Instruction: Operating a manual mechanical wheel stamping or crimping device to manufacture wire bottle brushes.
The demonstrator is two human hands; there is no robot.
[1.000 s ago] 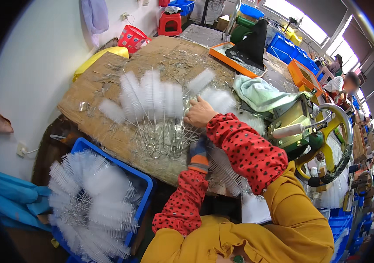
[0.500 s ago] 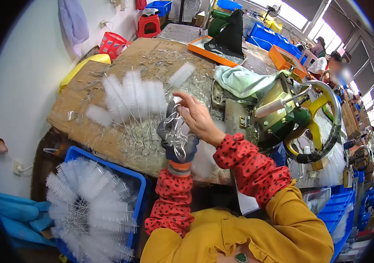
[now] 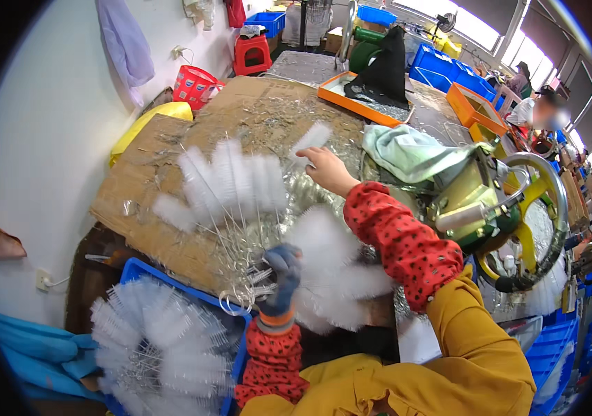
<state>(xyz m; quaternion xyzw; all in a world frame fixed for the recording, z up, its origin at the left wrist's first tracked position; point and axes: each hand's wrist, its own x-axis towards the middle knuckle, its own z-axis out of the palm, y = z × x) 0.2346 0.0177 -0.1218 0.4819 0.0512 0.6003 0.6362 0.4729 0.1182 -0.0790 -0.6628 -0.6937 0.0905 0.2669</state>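
Note:
My left hand [image 3: 283,274], in a grey-blue glove, is closed around the wire handles of a bunch of bottle brushes [image 3: 324,243]. Their white bristle heads fan out to the right, and the looped wire ends [image 3: 236,297] stick out to the left of the fist. My bare right hand [image 3: 329,171] reaches forward with fingers apart, beside a single white bottle brush [image 3: 315,137]; whether a fingertip touches it I cannot tell. More bottle brushes [image 3: 223,177] lie in a row on the cardboard-covered table [image 3: 140,177], loops toward me.
Below the table's left edge, a blue crate [image 3: 136,269] holds many brushes in a ring. At right stands a green machine with a yellow-spoked handwheel [image 3: 533,236], a pale green cloth [image 3: 407,152] beside it. An orange-rimmed tray [image 3: 334,93] sits at the back. A person [image 3: 528,114] works farther off.
My left hand has come down toward me, and the bunch's bristle heads now show to its right. My right hand has left the wire loops and stretched toward the single brush.

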